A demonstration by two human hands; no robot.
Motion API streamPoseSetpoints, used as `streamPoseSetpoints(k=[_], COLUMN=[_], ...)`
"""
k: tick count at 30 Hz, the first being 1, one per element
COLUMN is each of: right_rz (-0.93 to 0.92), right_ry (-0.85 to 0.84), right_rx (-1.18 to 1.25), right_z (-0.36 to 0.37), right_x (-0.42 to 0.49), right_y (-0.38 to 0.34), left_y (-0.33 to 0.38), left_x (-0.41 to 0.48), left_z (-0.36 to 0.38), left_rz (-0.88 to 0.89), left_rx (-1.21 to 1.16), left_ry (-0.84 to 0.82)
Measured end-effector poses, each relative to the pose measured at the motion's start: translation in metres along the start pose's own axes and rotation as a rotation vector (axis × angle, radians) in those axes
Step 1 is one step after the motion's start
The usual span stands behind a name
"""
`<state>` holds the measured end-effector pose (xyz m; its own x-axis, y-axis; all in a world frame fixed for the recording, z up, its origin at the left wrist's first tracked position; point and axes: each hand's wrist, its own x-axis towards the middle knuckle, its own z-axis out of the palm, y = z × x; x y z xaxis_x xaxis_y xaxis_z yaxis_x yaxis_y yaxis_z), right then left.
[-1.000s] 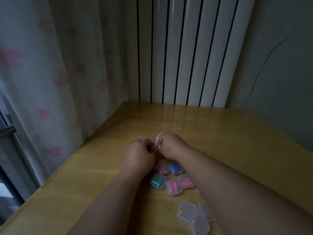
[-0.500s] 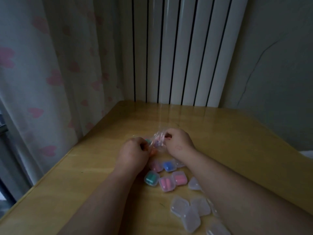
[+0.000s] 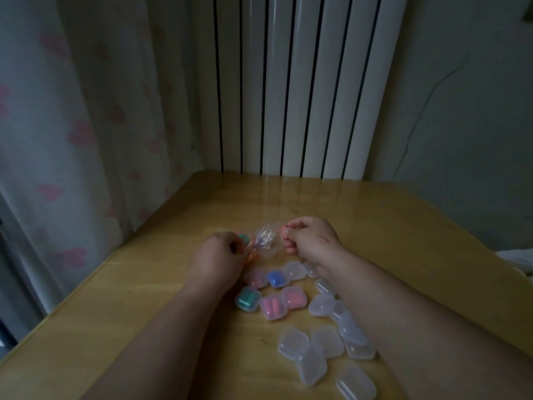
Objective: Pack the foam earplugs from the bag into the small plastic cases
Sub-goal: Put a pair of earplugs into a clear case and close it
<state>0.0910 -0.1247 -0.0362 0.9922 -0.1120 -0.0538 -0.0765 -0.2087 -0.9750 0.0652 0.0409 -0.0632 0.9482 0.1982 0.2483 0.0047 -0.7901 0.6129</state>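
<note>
A small clear plastic bag [image 3: 266, 241] with coloured foam earplugs inside hangs between my two hands over the wooden table [image 3: 375, 226]. My left hand [image 3: 217, 256] pinches its left side, where orange and green earplugs show. My right hand [image 3: 310, 241] pinches its right edge. Just below my hands lie several filled cases: a teal case [image 3: 248, 299], a blue case [image 3: 277, 279] and pink cases [image 3: 273, 306]. Several empty clear cases [image 3: 326, 342] lie scattered at the lower right, partly under my right forearm.
A white ribbed radiator [image 3: 302, 88] stands behind the table's far edge. A curtain with pink hearts [image 3: 72, 140] hangs along the left edge. A grey wall is at the right.
My hands have drawn apart, stretching the bag between them. The view has shifted, so more empty cases show at the lower right.
</note>
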Motion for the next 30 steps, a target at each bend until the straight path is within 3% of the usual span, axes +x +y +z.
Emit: streamPoseSetpoints(k=[3, 7, 9, 12, 15, 23, 30], right_rz=[0.01, 0.018, 0.012, -0.001, -0.042, -0.053, -0.121], right_ry=[-0.019, -0.087, -0.12, -0.181, -0.202, -0.12, -0.071], right_rx=[0.04, 0.13, 0.172, 0.259, 0.236, 0.34, 0.212], right_z=[-0.01, -0.025, -0.033, -0.04, -0.041, -0.047, -0.046], right_x=[-0.009, -0.029, -0.043, -0.061, -0.068, -0.07, -0.076], right_y=[-0.003, -0.006, -0.007, -0.006, -0.002, 0.01, 0.008], left_y=[0.001, 0.007, 0.015, 0.029, 0.032, 0.038, 0.038], left_x=[-0.002, -0.006, -0.011, -0.02, -0.027, -0.033, -0.035], left_z=[0.0, -0.004, -0.006, -0.006, -0.002, -0.011, -0.007], left_rz=[0.06, 0.195, 0.216, 0.227, 0.29, 0.119, 0.089], left_rx=[0.046, 0.256, 0.027, -0.544, -0.603, -0.882, -0.908], left_ry=[-0.005, 0.204, 0.166, -0.174, -0.269, -0.233, -0.239])
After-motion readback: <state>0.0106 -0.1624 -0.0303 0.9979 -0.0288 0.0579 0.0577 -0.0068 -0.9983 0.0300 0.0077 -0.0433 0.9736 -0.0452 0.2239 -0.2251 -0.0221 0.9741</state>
